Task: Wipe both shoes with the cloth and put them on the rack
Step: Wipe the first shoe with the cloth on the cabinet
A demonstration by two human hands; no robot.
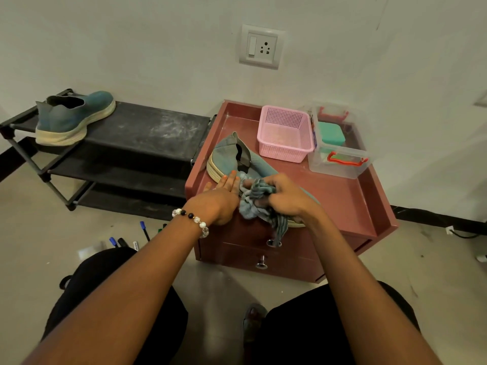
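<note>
One blue shoe with a pale sole (73, 118) stands on the top shelf of the black shoe rack (147, 130) at the left. The second blue shoe (232, 156) lies on the maroon cabinet top (340, 196), heel toward the wall. My left hand (224, 194) lies against the shoe's near side with straight fingers. My right hand (286, 197) grips a bunched grey-blue checked cloth (257, 204) and presses it on the shoe's front part, which the cloth and hand hide.
A pink perforated basket (286, 134) and a clear plastic box with red latches (338, 146) stand at the back of the cabinet top. Several markers (126, 241) lie on the floor by my left knee. A wall socket (262, 47) is above the cabinet.
</note>
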